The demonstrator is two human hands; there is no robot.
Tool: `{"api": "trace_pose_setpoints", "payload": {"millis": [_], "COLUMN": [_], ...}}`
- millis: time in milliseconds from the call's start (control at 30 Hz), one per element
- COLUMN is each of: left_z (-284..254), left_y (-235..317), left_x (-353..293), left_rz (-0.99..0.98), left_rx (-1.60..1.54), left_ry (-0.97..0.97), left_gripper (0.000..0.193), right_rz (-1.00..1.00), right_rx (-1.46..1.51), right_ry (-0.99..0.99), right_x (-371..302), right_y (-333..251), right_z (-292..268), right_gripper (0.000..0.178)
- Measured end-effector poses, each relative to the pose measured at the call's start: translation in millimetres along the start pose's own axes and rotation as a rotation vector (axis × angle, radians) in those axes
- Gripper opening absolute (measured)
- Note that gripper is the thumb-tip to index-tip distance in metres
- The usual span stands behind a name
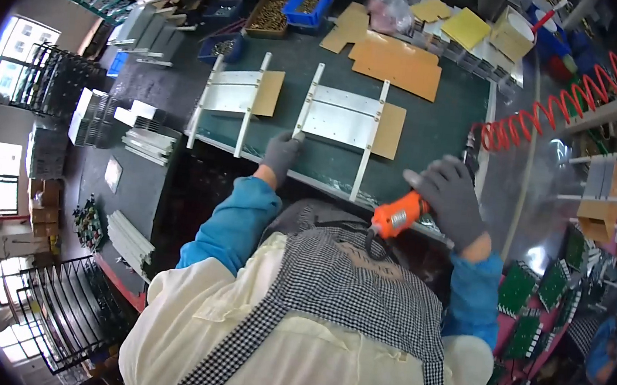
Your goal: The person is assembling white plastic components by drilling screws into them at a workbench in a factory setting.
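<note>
My left hand (281, 154), in a grey glove, is at the table's near edge, its fingers closed at the lower end of a white rail (307, 103). That rail and a second one (370, 143) lie across a white metal panel (340, 114) with a brown cardboard piece (388, 132) beneath its right side. My right hand (450, 197), also gloved, is wrapped round an orange electric screwdriver (397, 214). Its black cable end points toward my apron; the hand hides its other end. A similar panel with two rails (230, 96) lies to the left.
Brass-coloured hardware fills a blue bin (308, 5) and a cardboard box (268, 16) at the back. Orange cardboard (397, 64) lies behind the panels. A red coiled hose (554, 108) hangs at right. Green circuit boards (525, 332) stand at lower right; white strips (129, 242) lie left.
</note>
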State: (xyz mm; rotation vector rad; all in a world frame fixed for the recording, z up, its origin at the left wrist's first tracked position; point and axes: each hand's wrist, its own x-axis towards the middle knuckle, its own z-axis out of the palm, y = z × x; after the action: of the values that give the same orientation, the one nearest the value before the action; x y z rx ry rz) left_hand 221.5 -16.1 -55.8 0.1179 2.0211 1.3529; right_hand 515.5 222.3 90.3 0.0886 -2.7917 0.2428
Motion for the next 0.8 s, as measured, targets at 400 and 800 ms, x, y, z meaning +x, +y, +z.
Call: {"api": "trace_pose_setpoints", "payload": {"millis": [400, 800], "left_z": [-5.5, -34.8], "left_y": [9.5, 49.5], "left_x": [-3.0, 0.9], "left_rz": [-0.074, 0.29], "left_rx": [-0.14, 0.12], "left_ry": [-0.206, -0.21], "left_gripper": [0.025, 0.027], "right_rz": [0.068, 1.084], "right_rx": [-0.115, 1.688], "right_ry": [-0.24, 0.459], "right_x": [-6.9, 88.3], "right_y": [47.5, -73.5], "right_z": [77.3, 131.5], "right_gripper": [0.042, 0.032]}}
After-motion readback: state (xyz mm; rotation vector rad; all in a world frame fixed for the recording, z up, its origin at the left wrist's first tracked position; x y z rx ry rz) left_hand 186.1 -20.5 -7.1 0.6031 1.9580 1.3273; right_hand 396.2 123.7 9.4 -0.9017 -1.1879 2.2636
